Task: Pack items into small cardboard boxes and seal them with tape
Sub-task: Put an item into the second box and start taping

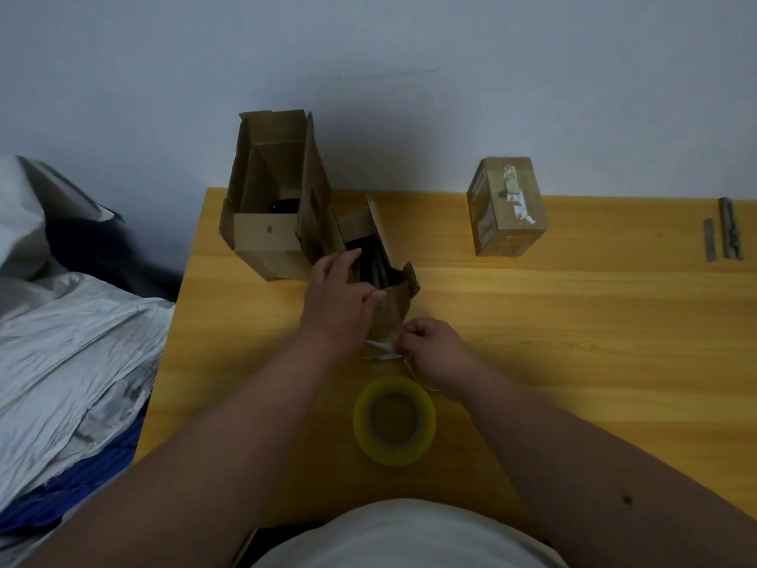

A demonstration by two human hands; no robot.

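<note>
In the middle of the frame, the left hand (340, 295) holds the small open box (379, 276) on the desk (573, 321). The right hand (430, 346) pinches a tape strip (381, 350) at its bottom. Best to hold the box firmly and press the tape flat.

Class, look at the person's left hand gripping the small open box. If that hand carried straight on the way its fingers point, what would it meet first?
The left hand points up and right across the small open box. Past that box's far flap the table looks free; the sealed box lies roughly further along, though depth is unclear.
</note>
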